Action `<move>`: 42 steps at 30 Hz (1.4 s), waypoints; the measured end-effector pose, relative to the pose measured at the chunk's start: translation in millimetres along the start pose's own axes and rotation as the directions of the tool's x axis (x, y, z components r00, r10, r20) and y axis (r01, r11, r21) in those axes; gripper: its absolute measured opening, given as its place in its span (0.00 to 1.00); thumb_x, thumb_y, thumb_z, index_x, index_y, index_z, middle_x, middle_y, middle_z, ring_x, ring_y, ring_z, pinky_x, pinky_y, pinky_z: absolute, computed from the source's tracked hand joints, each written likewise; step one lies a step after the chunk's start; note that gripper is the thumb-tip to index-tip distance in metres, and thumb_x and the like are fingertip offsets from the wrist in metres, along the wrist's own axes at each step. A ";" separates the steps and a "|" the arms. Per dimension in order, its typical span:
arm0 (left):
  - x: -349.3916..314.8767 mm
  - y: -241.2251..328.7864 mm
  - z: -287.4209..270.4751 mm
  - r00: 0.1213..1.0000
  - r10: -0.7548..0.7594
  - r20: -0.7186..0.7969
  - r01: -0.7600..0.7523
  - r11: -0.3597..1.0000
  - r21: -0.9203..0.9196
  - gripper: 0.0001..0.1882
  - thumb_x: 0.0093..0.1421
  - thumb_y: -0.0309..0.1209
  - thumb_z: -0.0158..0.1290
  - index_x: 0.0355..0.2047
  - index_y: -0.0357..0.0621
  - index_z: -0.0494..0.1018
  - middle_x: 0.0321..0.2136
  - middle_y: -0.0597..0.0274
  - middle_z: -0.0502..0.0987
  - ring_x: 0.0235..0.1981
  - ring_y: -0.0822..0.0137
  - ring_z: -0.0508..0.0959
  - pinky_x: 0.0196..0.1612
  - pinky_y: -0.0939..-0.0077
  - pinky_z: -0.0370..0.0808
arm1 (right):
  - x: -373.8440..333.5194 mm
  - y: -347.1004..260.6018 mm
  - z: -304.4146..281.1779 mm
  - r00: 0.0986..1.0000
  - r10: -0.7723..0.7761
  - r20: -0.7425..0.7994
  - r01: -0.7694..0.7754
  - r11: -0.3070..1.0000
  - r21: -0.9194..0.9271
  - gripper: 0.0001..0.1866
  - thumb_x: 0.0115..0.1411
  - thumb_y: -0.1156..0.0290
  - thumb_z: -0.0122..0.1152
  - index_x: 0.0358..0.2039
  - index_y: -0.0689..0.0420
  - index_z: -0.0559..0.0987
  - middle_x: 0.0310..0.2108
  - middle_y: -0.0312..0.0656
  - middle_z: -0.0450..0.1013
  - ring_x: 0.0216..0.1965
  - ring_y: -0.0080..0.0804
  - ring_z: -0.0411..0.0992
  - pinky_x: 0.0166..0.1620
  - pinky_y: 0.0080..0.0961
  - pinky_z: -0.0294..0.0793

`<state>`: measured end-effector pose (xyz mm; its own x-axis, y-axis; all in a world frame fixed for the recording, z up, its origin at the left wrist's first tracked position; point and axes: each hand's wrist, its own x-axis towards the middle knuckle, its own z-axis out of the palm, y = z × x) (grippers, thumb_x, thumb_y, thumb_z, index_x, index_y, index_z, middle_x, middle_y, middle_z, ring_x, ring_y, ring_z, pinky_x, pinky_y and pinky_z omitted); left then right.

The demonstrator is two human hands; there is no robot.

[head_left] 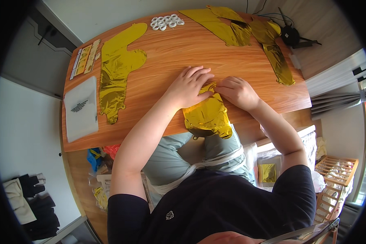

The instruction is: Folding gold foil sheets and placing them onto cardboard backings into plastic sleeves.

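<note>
A flat, uninflated gold foil balloon point(205, 116) lies at the table's near edge in front of me, its lower end hanging over the edge toward my lap. My left hand point(188, 88) rests beside its upper part with fingers stretched out on the tabletop and the thumb on the foil. With bent fingers pressed together, my right hand point(240, 93) pinches the balloon's upper right end. The fingertips partly cover the spot being gripped.
Another flat gold balloon point(117, 65) lies to the left, with more foil pieces point(215, 24) at the back right. White ribbon rolls point(166, 22) sit at the far edge. Clear plastic bags point(80, 112) and sticker strips point(85, 60) lie left. A black router point(290, 35) stands far right.
</note>
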<state>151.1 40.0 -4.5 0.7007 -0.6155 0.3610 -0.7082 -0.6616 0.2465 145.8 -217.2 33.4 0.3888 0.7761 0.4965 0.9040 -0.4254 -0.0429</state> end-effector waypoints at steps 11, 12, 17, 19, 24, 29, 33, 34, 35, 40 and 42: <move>1.3 3.8 -3.6 0.999 -0.002 0.041 0.002 1.000 0.003 0.28 0.68 0.50 0.57 0.66 0.60 0.69 0.71 0.59 0.66 0.73 0.54 0.61 0.75 0.51 0.57 | -6.9 -9.3 -3.4 0.989 0.140 0.036 -0.144 0.983 0.112 0.13 0.58 0.75 0.67 0.44 0.55 0.85 0.43 0.40 0.81 0.47 0.41 0.79 0.52 0.35 0.80; 1.1 3.1 -3.1 0.999 0.003 0.048 -0.004 1.000 0.004 0.28 0.69 0.50 0.56 0.66 0.62 0.70 0.71 0.60 0.66 0.73 0.54 0.61 0.75 0.50 0.56 | -7.3 -9.5 -3.5 0.989 0.142 0.036 -0.145 0.983 0.112 0.13 0.58 0.75 0.67 0.44 0.55 0.85 0.43 0.40 0.81 0.47 0.41 0.79 0.52 0.35 0.80; 0.0 0.7 -1.7 0.998 0.018 0.056 -0.018 1.000 0.001 0.26 0.69 0.53 0.55 0.65 0.65 0.74 0.71 0.60 0.67 0.74 0.55 0.60 0.75 0.46 0.54 | -8.0 -10.6 -5.6 0.991 0.110 0.072 -0.113 0.992 0.047 0.14 0.60 0.73 0.65 0.47 0.55 0.85 0.46 0.40 0.81 0.49 0.39 0.79 0.54 0.36 0.79; 1.9 1.9 -2.9 0.999 0.021 0.049 -0.020 1.000 -0.018 0.26 0.69 0.54 0.55 0.64 0.65 0.76 0.70 0.61 0.67 0.74 0.56 0.60 0.75 0.47 0.54 | -11.0 -8.8 -4.6 0.992 0.106 0.070 -0.109 0.993 0.037 0.14 0.60 0.73 0.65 0.47 0.55 0.85 0.46 0.39 0.81 0.50 0.38 0.79 0.54 0.36 0.79; 3.4 1.4 -5.2 0.999 -0.007 0.044 0.010 0.997 -0.081 0.23 0.69 0.53 0.55 0.60 0.66 0.80 0.69 0.61 0.69 0.73 0.56 0.62 0.74 0.49 0.57 | -9.1 -9.5 -9.6 0.995 0.073 0.068 -0.074 0.997 0.013 0.15 0.57 0.72 0.65 0.46 0.55 0.85 0.46 0.37 0.81 0.51 0.37 0.79 0.55 0.36 0.79; 3.4 0.0 -4.2 0.999 -0.015 0.039 0.019 0.997 -0.078 0.20 0.70 0.49 0.55 0.60 0.68 0.80 0.69 0.62 0.70 0.72 0.56 0.63 0.73 0.52 0.60 | -7.2 -10.5 -16.1 0.999 -0.005 0.051 0.002 0.999 0.046 0.16 0.53 0.71 0.65 0.43 0.56 0.85 0.45 0.37 0.81 0.49 0.38 0.80 0.53 0.35 0.81; 3.2 0.4 -5.3 0.999 -0.002 0.047 0.004 0.998 -0.058 0.20 0.70 0.45 0.57 0.61 0.70 0.79 0.70 0.63 0.69 0.72 0.56 0.62 0.73 0.54 0.62 | -10.2 -9.2 -14.7 0.997 -0.009 0.073 0.001 0.995 0.101 0.13 0.56 0.74 0.69 0.43 0.56 0.86 0.45 0.39 0.83 0.49 0.41 0.80 0.53 0.38 0.81; 3.2 0.6 -5.5 0.999 -0.001 0.046 0.004 0.998 -0.058 0.20 0.70 0.45 0.57 0.61 0.70 0.79 0.70 0.63 0.69 0.72 0.56 0.62 0.73 0.54 0.62 | -12.3 -8.4 -11.8 0.997 -0.002 0.076 -0.008 0.992 0.125 0.13 0.56 0.75 0.69 0.43 0.56 0.86 0.45 0.39 0.83 0.49 0.41 0.81 0.53 0.38 0.81; 3.3 0.9 -5.5 0.999 -0.001 0.044 0.005 0.997 -0.079 0.21 0.68 0.47 0.58 0.61 0.70 0.79 0.70 0.62 0.69 0.73 0.56 0.62 0.74 0.53 0.60 | -13.9 -7.8 -9.5 0.997 0.005 0.079 -0.017 0.989 0.149 0.13 0.56 0.75 0.69 0.42 0.57 0.86 0.45 0.39 0.83 0.50 0.42 0.81 0.53 0.38 0.81; 2.4 2.1 -8.7 0.998 -0.011 0.069 0.018 0.995 -0.093 0.24 0.65 0.50 0.61 0.61 0.71 0.79 0.70 0.62 0.68 0.73 0.56 0.61 0.75 0.51 0.57 | -13.2 -11.1 -8.7 0.996 0.022 0.087 -0.034 0.989 0.146 0.13 0.55 0.74 0.70 0.43 0.57 0.85 0.46 0.39 0.82 0.50 0.42 0.80 0.53 0.39 0.81; 2.6 1.8 -9.3 0.997 -0.014 0.077 0.020 0.997 -0.081 0.25 0.64 0.51 0.61 0.61 0.71 0.79 0.71 0.62 0.68 0.74 0.56 0.61 0.75 0.51 0.56 | -10.2 -13.8 -14.4 0.995 0.025 0.098 -0.038 0.990 0.134 0.14 0.55 0.74 0.69 0.43 0.58 0.85 0.46 0.40 0.82 0.51 0.42 0.80 0.54 0.39 0.81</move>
<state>150.8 41.2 5.3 0.7151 -0.6375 0.2870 -0.6986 -0.6370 0.3258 126.9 -226.0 41.4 0.4272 0.8067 0.4083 0.9040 -0.3887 -0.1778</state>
